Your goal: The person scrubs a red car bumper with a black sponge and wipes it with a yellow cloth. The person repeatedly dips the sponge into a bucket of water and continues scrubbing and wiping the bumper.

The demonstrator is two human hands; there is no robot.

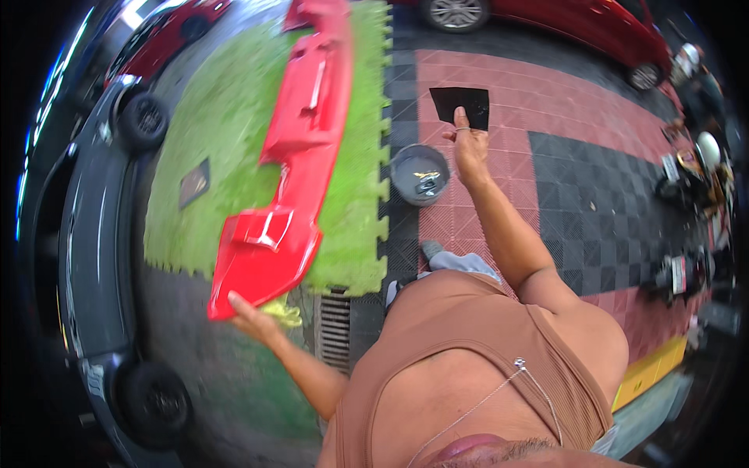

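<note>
A long glossy red car bumper piece [265, 242] extends over the green foam mat [226, 101], its near end beside me. At that end, my left hand [253, 318] grips the lower corner, thumb on top and the other fingers hidden beneath. My right hand [470, 148] is held out to the right, pinching a thin black square sheet [452, 101] like sandpaper between thumb and fingers. Below that hand, to its left, a dark round bucket [402, 187] stands on the floor with something shiny inside. Yellow cloth [285, 313] shows under the bumper piece's near edge.
Another dark sheet [195, 185] lies on the mat. A grey vehicle [97, 257] stands along the left, and a red car [546, 27] at the far side. Motorcycles [686, 171] line the right, near another person [706, 97]. A floor drain grate [334, 331] lies close to me.
</note>
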